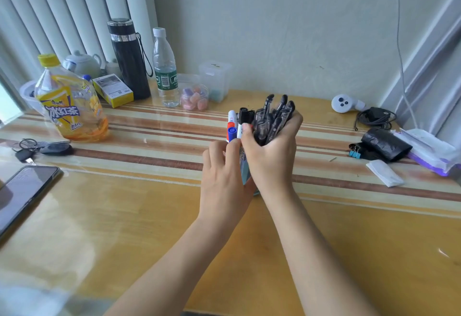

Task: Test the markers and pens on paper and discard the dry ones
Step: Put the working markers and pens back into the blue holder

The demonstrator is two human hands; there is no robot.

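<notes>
My right hand is closed around a bundle of several black pens, held upright above the middle of the table. Beside that bundle stand several markers with white, red, blue and black caps. My left hand grips these markers from the left, its fingers curled on their lower barrels. A pale blue container shows as a sliver between the two hands; most of it is hidden. No paper for testing is visible under the hands.
A large iced-tea bottle, black flask, water bottle and small plastic boxes line the back. Keys and a phone lie left. A black roll, binder clip and white packet lie right.
</notes>
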